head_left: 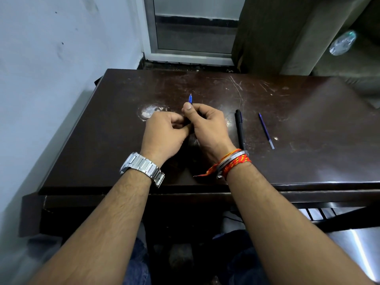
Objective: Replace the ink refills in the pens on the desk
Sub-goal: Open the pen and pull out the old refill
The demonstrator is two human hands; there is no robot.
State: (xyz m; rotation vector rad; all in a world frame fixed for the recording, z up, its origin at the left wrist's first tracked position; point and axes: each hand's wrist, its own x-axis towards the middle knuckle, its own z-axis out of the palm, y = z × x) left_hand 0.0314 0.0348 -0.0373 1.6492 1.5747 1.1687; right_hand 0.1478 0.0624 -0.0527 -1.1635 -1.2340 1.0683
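Over the middle of the dark desk, my right hand is closed around a blue pen. Only the pen's pointed tip shows, sticking up past my thumb and away from me. My left hand is curled against the right one, fingers pinched at the lower end of the pen, which is hidden between the hands. A black pen lies flat on the desk just right of my right hand. Further right lies a loose blue refill, also flat.
A white scuffed patch marks the desk left of my hands. The wall runs along the desk's left side, a window frame stands behind it, and a curtain hangs at the back right. A plastic bottle lies beyond the desk.
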